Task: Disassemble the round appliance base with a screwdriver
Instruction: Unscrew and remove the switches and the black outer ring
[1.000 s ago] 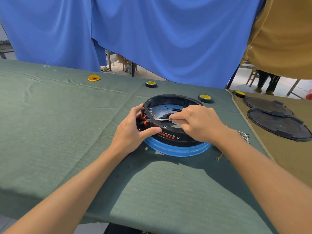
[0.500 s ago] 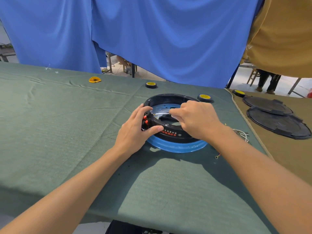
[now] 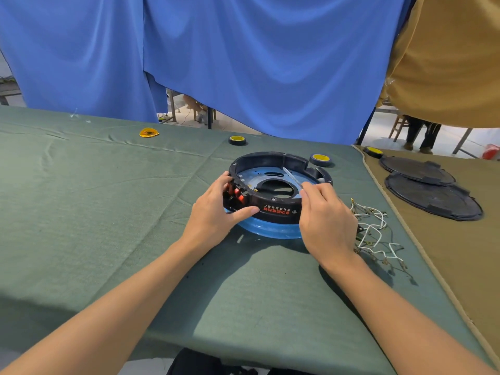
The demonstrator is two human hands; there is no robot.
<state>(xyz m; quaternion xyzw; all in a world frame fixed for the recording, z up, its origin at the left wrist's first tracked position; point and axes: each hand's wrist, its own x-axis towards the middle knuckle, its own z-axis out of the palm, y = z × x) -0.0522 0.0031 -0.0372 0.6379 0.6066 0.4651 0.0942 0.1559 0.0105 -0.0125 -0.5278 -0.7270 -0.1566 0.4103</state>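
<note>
Backdrop: blue curtain hung behind a table under green cloth.
Base: round appliance base sat mid-table between the two hands, its black ring resting on a blue plate.
Left hand: left hand gripped the ring's near-left wall, with the thumb pressed flat on the front face and the fingers curled over the rim by the red switches.
Right hand: right hand pinched the screwdriver, fingers bunched together round the hidden handle. The shaft ran up and away across the plate toward the far wall. Could not tell whether the tip sat in a screw.
Loose parts: white wires lay just right of the base.
Risk 1: tip could skate off a screw head and gouge the plate, because the shaft lay so low.
Risk 2: ring could turn or lift on the plate under torque, since only one hand braced it.
Risk 3: freed screws could roll into cloth folds or the wires and be lost.
</note>
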